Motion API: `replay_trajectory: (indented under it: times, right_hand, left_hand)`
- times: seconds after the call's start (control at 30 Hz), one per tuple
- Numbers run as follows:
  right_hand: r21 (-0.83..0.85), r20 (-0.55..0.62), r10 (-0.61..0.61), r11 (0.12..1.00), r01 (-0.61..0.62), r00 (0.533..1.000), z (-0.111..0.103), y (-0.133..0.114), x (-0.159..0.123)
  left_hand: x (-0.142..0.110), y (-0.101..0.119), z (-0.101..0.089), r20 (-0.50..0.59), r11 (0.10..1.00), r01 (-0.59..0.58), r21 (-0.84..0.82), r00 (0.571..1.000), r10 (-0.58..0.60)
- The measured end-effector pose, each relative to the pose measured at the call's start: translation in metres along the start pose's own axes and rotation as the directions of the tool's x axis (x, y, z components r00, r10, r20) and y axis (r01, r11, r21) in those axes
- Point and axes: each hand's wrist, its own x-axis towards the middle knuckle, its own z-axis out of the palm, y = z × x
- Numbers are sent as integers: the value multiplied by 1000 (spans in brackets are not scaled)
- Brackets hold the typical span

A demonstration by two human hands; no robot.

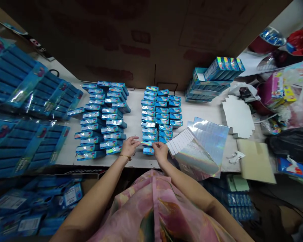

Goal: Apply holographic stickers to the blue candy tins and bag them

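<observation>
My right hand (160,151) pinches the right end of a narrow shiny holographic sticker strip (146,144). The strip lies over the front of the middle rows of small blue boxes (148,137), which stand on edge. At the strip's left end is my left hand (130,147), fingers stretched out and apart; whether a fingertip touches the strip I cannot tell. Beside my right hand lie holographic sheets (204,151), the upper one partly peeled to white backing.
More blue boxes (113,116) stand in rows on the left of the white table (135,117). Wrapped blue packs (17,77) are stacked at far left. A large cardboard carton (141,40) walls off the back. Display trays (204,89) and white card (238,116) lie right.
</observation>
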Motion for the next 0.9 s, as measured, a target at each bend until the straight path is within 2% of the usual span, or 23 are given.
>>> replay_trajectory:
  times: [0.13,0.27,0.4,0.47,0.53,0.6,0.7,0.77,0.9]
  right_hand:
    - [-193,27,8,981,-3,1000,2,-1,0]
    - [-433,45,-49,899,64,998,0,-11,-1]
    - [-653,82,-116,744,141,990,-11,-21,-7]
    - [-745,200,-174,612,265,964,-18,-25,-12]
    - [-778,368,-188,474,412,911,-24,-26,-17]
    - [-779,451,-177,400,483,875,-28,-28,-20]
    - [-789,390,-225,418,450,893,-32,-34,-17]
    - [-772,379,-269,436,463,885,-33,-39,-11]
    - [-687,519,-319,396,609,793,-34,-45,7]
  left_hand:
    - [8,-7,1,22,1000,9,-5,1000,-8]
    - [12,-18,5,21,1000,-1,-11,1000,1]
    - [15,-31,8,0,996,-82,24,997,82]
    - [16,-36,9,-29,991,-111,79,993,113]
    - [15,-39,9,-51,984,-114,133,991,122]
    - [14,-41,9,-51,984,-102,145,993,111]
    - [12,-41,8,-20,996,-51,74,998,52]
    - [9,-40,7,-9,1000,-10,25,1000,10]
    - [6,-41,6,2,1000,-6,-5,1000,6]
